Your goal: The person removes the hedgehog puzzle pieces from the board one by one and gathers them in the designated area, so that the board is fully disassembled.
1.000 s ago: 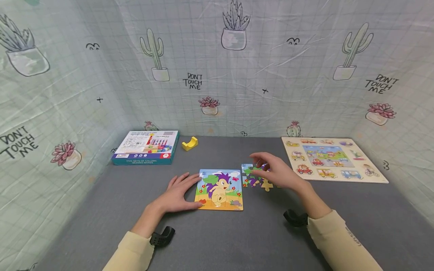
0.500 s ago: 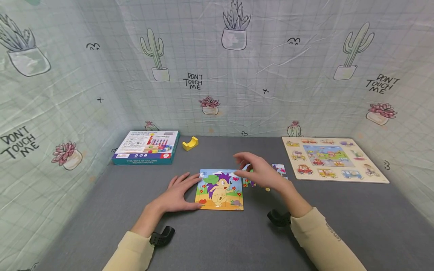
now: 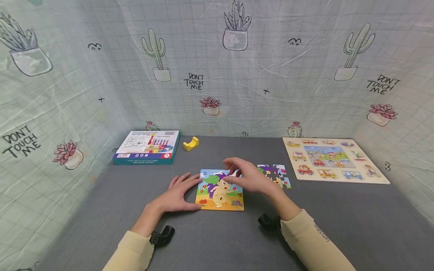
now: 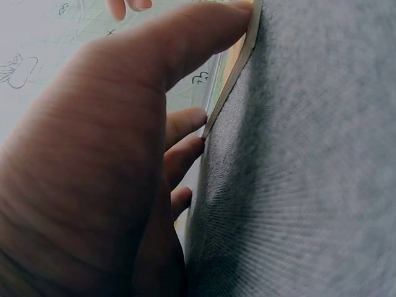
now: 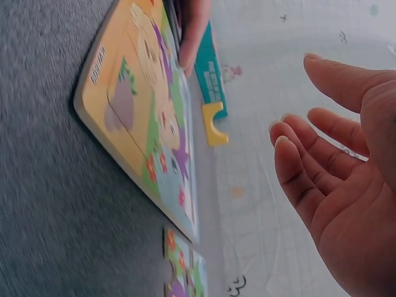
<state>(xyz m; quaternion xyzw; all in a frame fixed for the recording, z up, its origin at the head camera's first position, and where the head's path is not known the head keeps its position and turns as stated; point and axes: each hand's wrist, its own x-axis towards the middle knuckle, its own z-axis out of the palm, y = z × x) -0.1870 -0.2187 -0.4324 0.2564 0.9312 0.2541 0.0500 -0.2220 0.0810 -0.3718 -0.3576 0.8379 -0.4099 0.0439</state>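
Purple-spined hedgehog puzzle (image 3: 220, 197), one, flat on the table (image 3: 217, 241); I count remotely one left hand (image 3: 178, 194), fingers spread, touching the puzzle's left edge; one right hand (image 3: 249, 175) above it, thumb and fingers apart; one yellow block (image 3: 192, 144) beyond

A teal-edged box (image 3: 147, 148), a curved yellow block (image 3: 191, 143) and a vehicle-picture board (image 3: 333, 160) sit before cactus-print cloth (image 3: 217, 60).

Board (image 3: 219, 191) at left fingers (image 3: 190, 182): purple-and-cream hedgehog print over blue, green, orange. Block (image 3: 191, 144) beyond them: plain yellow. Table (image 3: 210, 241) under fingers: plain grey.
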